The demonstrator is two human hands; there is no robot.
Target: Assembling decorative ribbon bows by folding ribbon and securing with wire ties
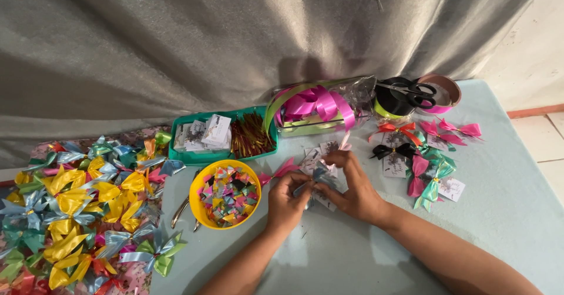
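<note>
Here, both hands (320, 192) pinch a silver bow (322, 177) beside the yellow bowl (202, 215).

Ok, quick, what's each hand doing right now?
Left hand: closed, pinching the silvery-blue ribbon bow.
Right hand: closed on the same bow, from the other side.

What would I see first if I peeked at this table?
Probably the big heap of shiny bows in yellow, silver, green and red, piled at the table's left end. Next, the yellow bowl of bright little pieces near the middle, just left of the left hand and right hand, which pinch a silvery bow between them. At the back sit loops of pink ribbon and black scissors.
</note>
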